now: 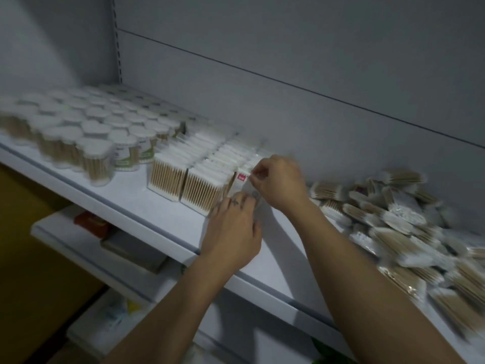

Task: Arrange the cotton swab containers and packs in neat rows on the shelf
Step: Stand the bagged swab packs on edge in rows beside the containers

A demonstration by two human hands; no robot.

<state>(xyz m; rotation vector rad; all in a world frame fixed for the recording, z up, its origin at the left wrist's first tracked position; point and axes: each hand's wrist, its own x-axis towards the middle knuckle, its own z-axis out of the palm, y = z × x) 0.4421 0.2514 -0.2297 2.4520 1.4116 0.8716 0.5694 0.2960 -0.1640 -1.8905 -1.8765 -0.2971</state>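
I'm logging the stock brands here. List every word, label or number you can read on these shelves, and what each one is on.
No text is legible; the frame is motion-blurred.
Red label on the cotton swab pack: print too blurred to read.
Green labels on the round swab containers: too blurred.
Red packet on the lower shelf: print unreadable.

Bare shelf [136, 198] runs along the front. Between the upright pack rows [194, 177] and the loose heap [393, 227] lies a gap, partly filled by the left hand [231, 229], the right hand [278, 179] and the pack [242, 181] they grip. Round containers [78, 132] crowd the left; a back panel [288, 61] closes the rear.
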